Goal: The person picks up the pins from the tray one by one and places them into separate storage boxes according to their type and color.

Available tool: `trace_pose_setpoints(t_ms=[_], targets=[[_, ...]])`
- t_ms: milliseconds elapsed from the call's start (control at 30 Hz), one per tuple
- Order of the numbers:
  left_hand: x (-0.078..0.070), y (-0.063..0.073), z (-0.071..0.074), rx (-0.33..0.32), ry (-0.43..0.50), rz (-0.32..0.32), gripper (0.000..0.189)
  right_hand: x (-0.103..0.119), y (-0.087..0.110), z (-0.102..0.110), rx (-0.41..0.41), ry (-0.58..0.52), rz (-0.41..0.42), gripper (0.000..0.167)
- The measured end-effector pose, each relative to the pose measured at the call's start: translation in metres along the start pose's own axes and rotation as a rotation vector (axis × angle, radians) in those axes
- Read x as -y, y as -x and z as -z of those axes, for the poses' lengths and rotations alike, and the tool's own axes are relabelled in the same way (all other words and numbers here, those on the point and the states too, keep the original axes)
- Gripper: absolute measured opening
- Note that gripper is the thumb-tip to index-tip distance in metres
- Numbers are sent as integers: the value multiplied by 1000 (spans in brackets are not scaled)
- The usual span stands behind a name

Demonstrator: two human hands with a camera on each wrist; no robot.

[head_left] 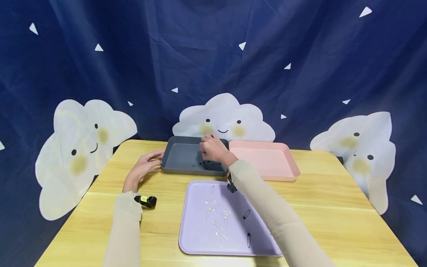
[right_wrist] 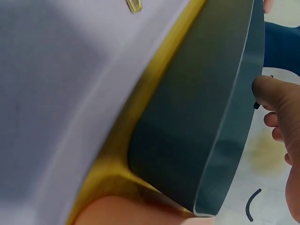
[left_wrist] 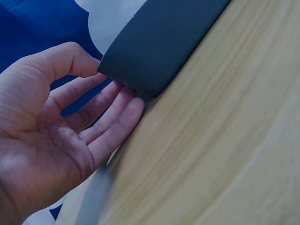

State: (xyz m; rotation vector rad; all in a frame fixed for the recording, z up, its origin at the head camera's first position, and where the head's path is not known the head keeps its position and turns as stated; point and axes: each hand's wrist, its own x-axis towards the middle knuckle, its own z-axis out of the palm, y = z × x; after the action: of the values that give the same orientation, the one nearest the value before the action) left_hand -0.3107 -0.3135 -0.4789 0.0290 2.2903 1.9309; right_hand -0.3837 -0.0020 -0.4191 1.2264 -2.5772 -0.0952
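At the back of the table, a dark grey tray (head_left: 180, 157) has several black safety pins (head_left: 216, 163) lying in its right half. Over that half my right hand (head_left: 214, 149) is raised. In the right wrist view, its thumb and finger pinch a small black safety pin (right_wrist: 256, 105), mostly covered by the thumb. My left hand (head_left: 145, 165) touches the left end of the grey tray, its thumb by the rim and its fingers loosely extended against the wall. A lilac tray (head_left: 197, 237) in front holds several gold safety pins (head_left: 218, 225) and two black safety pins (head_left: 248, 240).
A pink tray (head_left: 267, 157) stands against the right side of the grey one. All the trays are on a light wooden table (head_left: 160, 230). Behind hangs a dark blue curtain (head_left: 207, 55) with white clouds. My right forearm passes over the lilac tray's right side.
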Motion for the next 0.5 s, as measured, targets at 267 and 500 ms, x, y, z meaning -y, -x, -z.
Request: trace_pose_setpoints(t_ms=[267,500], targets=[[1,1,-1,-10,-6,-4,56,1,2,-8,33,3,-18,11],[1,2,-1,-13,-7,-9,57,0,0,-12,47,10,-39,9]])
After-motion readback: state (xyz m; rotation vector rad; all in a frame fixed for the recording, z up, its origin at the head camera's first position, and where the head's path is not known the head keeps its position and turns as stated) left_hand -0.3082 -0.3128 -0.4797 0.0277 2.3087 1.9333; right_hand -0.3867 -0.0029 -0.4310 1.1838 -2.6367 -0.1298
